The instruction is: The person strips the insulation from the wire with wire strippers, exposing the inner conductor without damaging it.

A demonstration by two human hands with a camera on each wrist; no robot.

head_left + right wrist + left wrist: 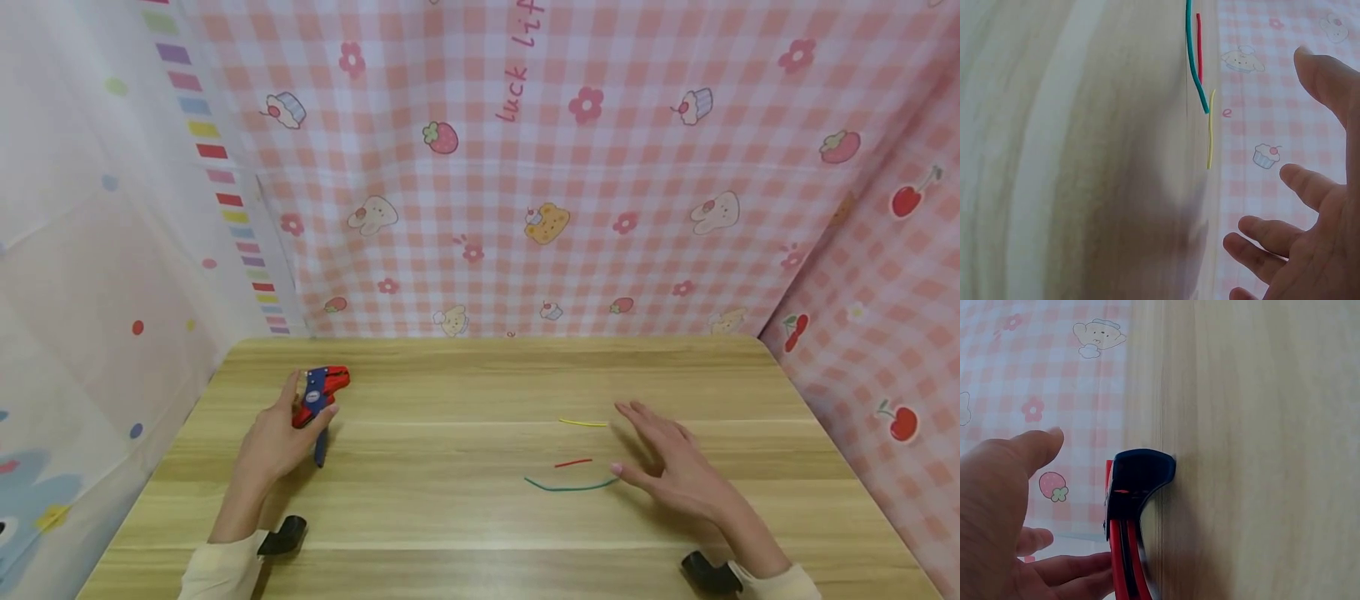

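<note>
A red and blue wire stripper point(318, 387) lies on the left part of the table, its dark blue handle pointing toward the person. Around it reaches the left hand point(272, 443), fingers spread. In the left wrist view the thumb stands off the wire stripper point(1142, 472), while fingertips reach its red side; contact is unclear. On the right, a yellow wire point(582, 422), a short red wire point(573, 462) and a longer, curved green wire point(568, 489) lie apart. The right hand point(675, 473) hovers just right of them with fingers spread, holding nothing.
The wood-grain table point(435, 533) meets a pink checked curtain point(480, 275) at its back edge. Another checked curtain point(877, 333) hangs on the right, and a white dotted one point(82, 275) on the left. Black wrist-worn pieces point(283, 535) sit by both cuffs.
</note>
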